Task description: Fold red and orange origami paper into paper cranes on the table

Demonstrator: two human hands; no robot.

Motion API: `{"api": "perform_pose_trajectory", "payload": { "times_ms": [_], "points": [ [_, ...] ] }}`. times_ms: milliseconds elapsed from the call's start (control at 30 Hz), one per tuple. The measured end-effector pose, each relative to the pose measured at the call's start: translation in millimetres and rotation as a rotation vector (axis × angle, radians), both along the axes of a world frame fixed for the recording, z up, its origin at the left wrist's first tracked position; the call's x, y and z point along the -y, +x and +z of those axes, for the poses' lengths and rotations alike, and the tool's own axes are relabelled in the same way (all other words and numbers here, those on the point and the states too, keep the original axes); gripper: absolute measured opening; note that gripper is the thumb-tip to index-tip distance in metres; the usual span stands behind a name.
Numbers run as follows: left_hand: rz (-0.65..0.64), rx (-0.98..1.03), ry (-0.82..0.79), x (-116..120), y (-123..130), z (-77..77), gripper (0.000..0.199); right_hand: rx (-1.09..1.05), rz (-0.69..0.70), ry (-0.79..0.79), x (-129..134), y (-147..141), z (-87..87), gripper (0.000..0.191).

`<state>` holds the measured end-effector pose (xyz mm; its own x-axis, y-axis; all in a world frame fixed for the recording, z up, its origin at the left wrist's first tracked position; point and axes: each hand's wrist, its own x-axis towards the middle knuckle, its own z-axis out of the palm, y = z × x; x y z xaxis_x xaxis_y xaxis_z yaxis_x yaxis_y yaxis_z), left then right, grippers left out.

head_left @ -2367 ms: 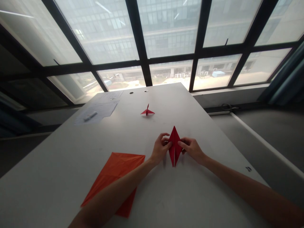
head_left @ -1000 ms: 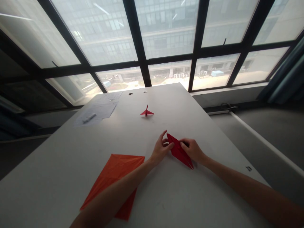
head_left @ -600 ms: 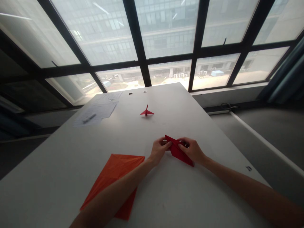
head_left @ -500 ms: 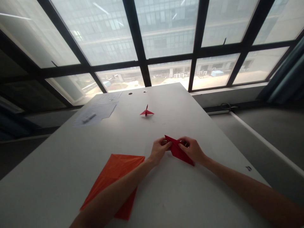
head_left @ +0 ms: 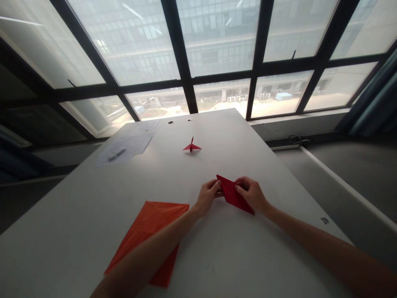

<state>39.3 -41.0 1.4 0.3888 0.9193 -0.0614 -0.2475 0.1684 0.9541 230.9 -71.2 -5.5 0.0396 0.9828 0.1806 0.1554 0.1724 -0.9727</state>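
Observation:
A folded piece of red paper [head_left: 234, 195], slanting from upper left to lower right, is held between my two hands just above the table. My left hand [head_left: 209, 195] pinches its upper left end, thumb on the near face and fingers behind. On the upper right edge, my right hand [head_left: 252, 193] grips it with thumb and bent fingers. Farther back stands a red origami crane [head_left: 191, 146] with its wings spread. Orange paper [head_left: 151, 221] lies flat under my left forearm, with a redder part showing near its lower corner.
The white table [head_left: 167, 174] reaches back to large dark-framed windows. Printed sheets [head_left: 136, 138] lie at the back left with a marker-like object [head_left: 117, 154] on them. A cable hole [head_left: 170, 122] is near the far edge. A blue curtain [head_left: 369, 99] hangs at the right.
My left thumb has shifted up toward the red paper's upper left tip. The paper has turned a little, showing more of its near face. The crane and orange paper have stayed put.

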Motion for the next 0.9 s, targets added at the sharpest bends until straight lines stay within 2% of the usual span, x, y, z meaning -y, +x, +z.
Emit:
{"api": "perform_pose_trajectory", "payload": {
  "times_ms": [133,333,467,567,767,900],
  "points": [
    [-0.079,0.036,0.032,2,0,3.0,0.038,-0.151,0.035,-0.107,-1,0,0.3,0.021],
    [-0.087,0.069,0.033,4,1,4.5,0.037,-0.316,0.115,-0.239,3,-3,4.0,0.028],
    [-0.129,0.056,0.063,6,2,5.8,0.050,-0.390,0.149,-0.299,4,-4,5.5,0.032],
    [-0.170,-0.023,0.098,7,2,6.6,0.057,-0.313,0.144,-0.269,5,-6,3.4,0.030],
    [-0.138,-0.108,0.079,9,2,6.2,0.054,-0.064,0.061,-0.061,3,-10,1.6,0.023],
    [-0.082,-0.130,0.089,10,4,4.3,0.048,-0.115,0.145,-0.090,6,-10,7.7,0.031]
  ]
}}
